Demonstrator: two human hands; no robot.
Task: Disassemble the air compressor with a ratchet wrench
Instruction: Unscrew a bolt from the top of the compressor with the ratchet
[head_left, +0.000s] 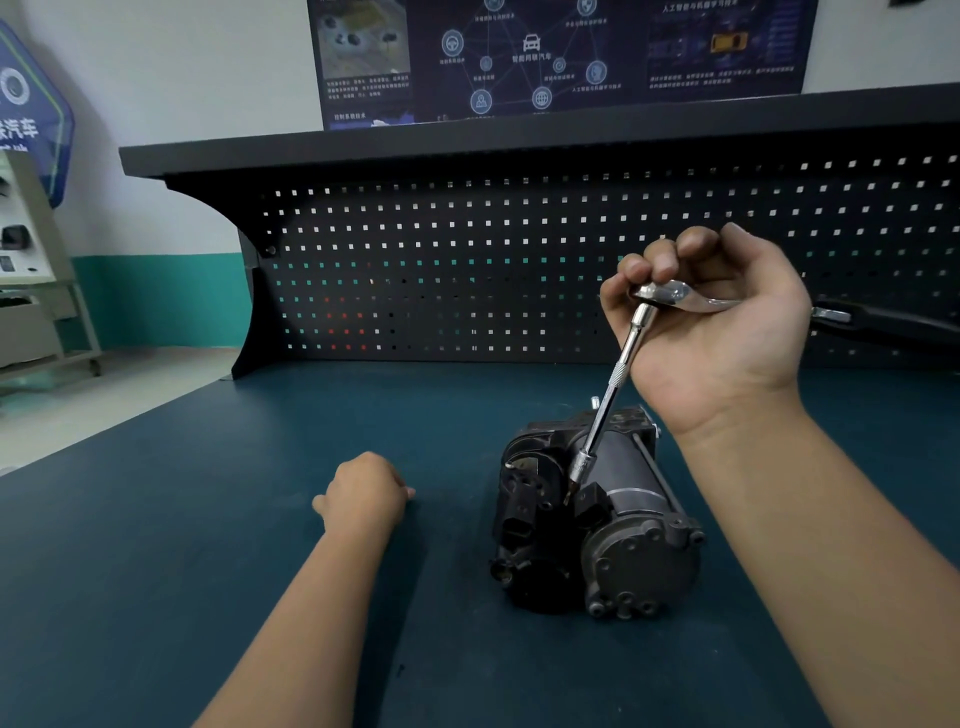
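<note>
Right hand (727, 332) raised, palm toward camera, fingers (654, 265) curled tight over the rounded chrome head of the ratchet wrench (670, 295). The wrench's flat polished neck crosses the palm; its black handle sticks out past the heel of the hand. From just under the fingertips a slim chrome extension bar (615, 379) with a knurled band slants down and left. The socket tip at its end sits on top of the air compressor (602, 525).

The compressor lies on its side below the right wrist, on the matte teal table mat (208, 571). It has a dark smooth cylinder body, a grey cast round end cap with bolt bosses facing the camera, and blocky black plastic connectors on the side nearer the left hand.

Left hand (363, 493) rests on the mat, well apart from the compressor, back up. Its fingers are mostly hidden behind the knuckles, so can't tell whether curled or spread. It holds nothing visible.

Beyond the right fingers stands a black metal pegboard (441, 270) with square holes.
</note>
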